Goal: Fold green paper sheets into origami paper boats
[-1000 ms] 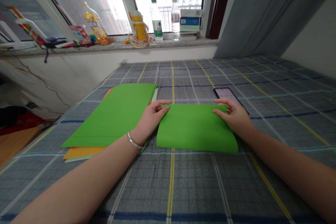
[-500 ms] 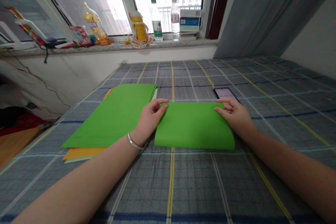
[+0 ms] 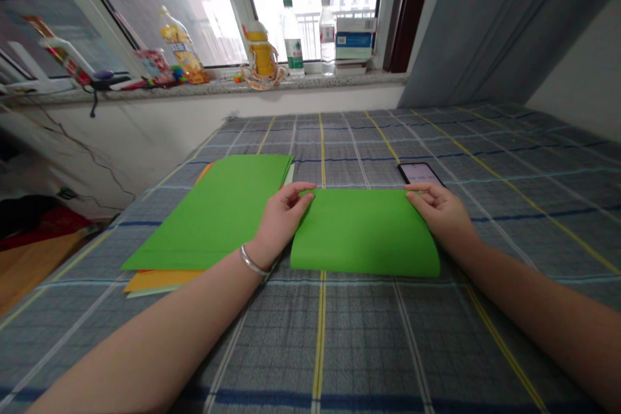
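A green sheet of paper [image 3: 365, 233] lies bent over on the checked cloth, its rounded fold towards me and its edges at the far side. My left hand [image 3: 285, 210] pinches its far left corner between thumb and fingers; a silver bangle circles that wrist. At the far right corner, my right hand [image 3: 439, 207] grips the same sheet, thumb on top. Left of my left hand rests a stack of coloured paper [image 3: 213, 213], green uppermost, with orange and pale edges showing beneath. Just beyond my right hand is a phone [image 3: 420, 173], partly hidden by the fingers.
The plaid cloth [image 3: 359, 336] covers the surface up to the wall. Along the window sill [image 3: 223, 86] stand a yellow drink bottle [image 3: 182, 45], a yellow flask [image 3: 262, 55], two clear bottles [image 3: 294, 45] and stacked boxes [image 3: 356, 42]. A grey curtain [image 3: 466, 32] hangs at right.
My right thumb has shifted slightly outward and up to the sheet's far right corner. The left hand keeps its pinch. The whole view has drifted a little.
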Available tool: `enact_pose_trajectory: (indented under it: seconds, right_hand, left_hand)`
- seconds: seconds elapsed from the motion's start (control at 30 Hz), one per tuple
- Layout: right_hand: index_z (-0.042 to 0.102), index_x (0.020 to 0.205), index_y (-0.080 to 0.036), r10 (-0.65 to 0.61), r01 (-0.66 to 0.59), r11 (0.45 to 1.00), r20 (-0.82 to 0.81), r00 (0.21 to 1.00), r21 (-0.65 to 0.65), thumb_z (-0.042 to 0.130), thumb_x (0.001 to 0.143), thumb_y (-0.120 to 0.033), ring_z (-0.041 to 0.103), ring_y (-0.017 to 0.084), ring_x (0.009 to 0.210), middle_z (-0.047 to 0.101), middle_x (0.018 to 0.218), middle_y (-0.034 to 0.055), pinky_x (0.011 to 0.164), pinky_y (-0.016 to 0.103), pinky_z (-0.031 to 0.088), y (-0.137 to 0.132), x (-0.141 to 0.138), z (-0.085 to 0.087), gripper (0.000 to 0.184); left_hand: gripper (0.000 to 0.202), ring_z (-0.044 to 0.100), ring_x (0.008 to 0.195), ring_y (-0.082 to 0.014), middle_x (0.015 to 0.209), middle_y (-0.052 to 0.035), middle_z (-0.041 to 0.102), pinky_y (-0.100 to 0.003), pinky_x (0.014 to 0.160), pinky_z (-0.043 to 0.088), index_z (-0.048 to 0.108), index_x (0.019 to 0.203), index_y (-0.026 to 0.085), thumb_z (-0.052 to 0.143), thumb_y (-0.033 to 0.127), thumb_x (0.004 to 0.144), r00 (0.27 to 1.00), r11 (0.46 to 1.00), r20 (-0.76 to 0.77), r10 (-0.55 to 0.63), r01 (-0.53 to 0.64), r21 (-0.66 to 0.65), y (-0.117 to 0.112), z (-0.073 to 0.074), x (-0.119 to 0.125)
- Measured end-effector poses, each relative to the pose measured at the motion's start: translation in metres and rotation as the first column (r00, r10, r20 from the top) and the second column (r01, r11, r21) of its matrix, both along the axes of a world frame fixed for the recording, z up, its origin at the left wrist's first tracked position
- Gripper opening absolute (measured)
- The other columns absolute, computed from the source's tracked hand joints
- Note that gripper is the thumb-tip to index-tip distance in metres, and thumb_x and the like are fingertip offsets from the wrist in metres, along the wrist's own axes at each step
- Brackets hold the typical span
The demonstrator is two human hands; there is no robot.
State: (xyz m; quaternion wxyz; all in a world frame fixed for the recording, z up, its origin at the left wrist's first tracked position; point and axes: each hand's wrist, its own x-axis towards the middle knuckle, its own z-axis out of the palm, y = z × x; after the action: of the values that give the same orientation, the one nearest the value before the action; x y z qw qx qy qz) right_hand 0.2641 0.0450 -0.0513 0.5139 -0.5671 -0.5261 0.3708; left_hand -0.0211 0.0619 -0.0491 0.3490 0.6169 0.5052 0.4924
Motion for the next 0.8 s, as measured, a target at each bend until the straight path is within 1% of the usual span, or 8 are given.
enact_pose_trajectory:
  seconds: [0.17, 0.33, 0.47, 0.57, 0.63, 0.73, 0.8]
  right_hand:
    - [0.067, 0.089, -0.025, -0.007, 0.007, 1.000, -0.009, 1.000, -0.006, 0.070, 0.071, -0.041, 0.063, 0.019, 0.052, 0.071, 0.065, 0.0024, 0.044, 0.030, 0.046, 0.000, 0.001, 0.000, 0.024]
    - [0.065, 0.089, -0.025, -0.018, 0.018, 1.000, -0.012, 1.000, -0.017, 0.070, 0.071, -0.040, 0.065, 0.020, 0.055, 0.072, 0.069, 0.0034, 0.047, 0.030, 0.047, 0.003, 0.002, -0.002, 0.025]
    - [0.063, 0.090, -0.025, -0.022, 0.022, 1.000, 0.030, 0.999, -0.004, 0.068, 0.073, -0.041, 0.065, 0.020, 0.057, 0.072, 0.069, 0.0028, 0.049, 0.031, 0.047, 0.005, 0.003, -0.005, 0.024]
    - [0.063, 0.090, -0.024, -0.025, 0.024, 1.000, 0.088, 0.996, 0.014, 0.067, 0.074, -0.040, 0.065, 0.020, 0.058, 0.071, 0.070, 0.0030, 0.051, 0.031, 0.047, 0.005, 0.004, -0.005, 0.023]
    - [0.064, 0.091, -0.024, -0.030, 0.027, 0.999, 0.145, 0.989, 0.026, 0.066, 0.075, -0.040, 0.064, 0.020, 0.058, 0.071, 0.069, 0.0029, 0.051, 0.031, 0.046, 0.007, 0.005, -0.006, 0.023]
    - [0.065, 0.093, -0.023, -0.028, 0.019, 0.999, 0.259, 0.966, 0.040, 0.064, 0.076, -0.040, 0.062, 0.019, 0.055, 0.071, 0.068, 0.0026, 0.049, 0.030, 0.043, 0.013, 0.006, -0.004, 0.024]
    - [0.067, 0.093, -0.023, -0.011, -0.003, 0.999, 0.342, 0.940, 0.042, 0.064, 0.077, -0.038, 0.061, 0.018, 0.054, 0.071, 0.067, 0.0022, 0.049, 0.029, 0.042, 0.020, 0.007, -0.002, 0.022]
  left_hand:
    - [0.026, 0.032, 0.049, -0.0073, 0.056, 0.0077, 0.035, -0.020, 0.048, 0.026, 0.066, 0.101, 0.019, 0.065, 0.028, 0.077, 1.000, 1.000, 0.014, 0.019, -0.019, 0.025, 0.000, 0.001, 0.001]
    - [0.025, 0.034, 0.049, -0.0068, 0.056, 0.0078, 0.038, -0.019, 0.047, 0.026, 0.065, 0.097, 0.017, 0.066, 0.030, 0.076, 1.000, 1.000, 0.023, 0.008, -0.008, -0.012, 0.000, 0.001, 0.001]
    - [0.025, 0.035, 0.050, -0.0069, 0.057, 0.0075, 0.039, -0.019, 0.048, 0.027, 0.066, 0.096, 0.017, 0.067, 0.030, 0.075, 1.000, 1.000, 0.007, 0.015, -0.015, 0.001, 0.000, 0.001, 0.000]
    - [0.028, 0.034, 0.050, -0.0071, 0.056, 0.0076, 0.039, -0.020, 0.048, 0.027, 0.068, 0.100, 0.018, 0.068, 0.029, 0.075, 1.000, 1.000, 0.001, 0.015, -0.015, 0.020, 0.000, 0.003, 0.000]
    - [0.026, 0.035, 0.050, -0.0076, 0.056, 0.0071, 0.039, -0.020, 0.048, 0.027, 0.069, 0.099, 0.019, 0.068, 0.030, 0.074, 1.000, 1.000, -0.003, 0.023, -0.023, 0.016, -0.001, 0.005, 0.000]
    - [0.023, 0.039, 0.051, -0.0083, 0.056, 0.0054, 0.045, -0.021, 0.049, 0.029, 0.071, 0.093, 0.018, 0.067, 0.031, 0.074, 0.999, 0.999, -0.004, 0.034, -0.034, -0.011, 0.001, 0.006, 0.000]
    - [0.024, 0.043, 0.053, -0.0087, 0.060, 0.0038, 0.052, -0.020, 0.050, 0.032, 0.071, 0.094, 0.017, 0.068, 0.030, 0.074, 0.999, 0.999, -0.010, 0.041, -0.041, -0.023, 0.007, 0.006, -0.001]
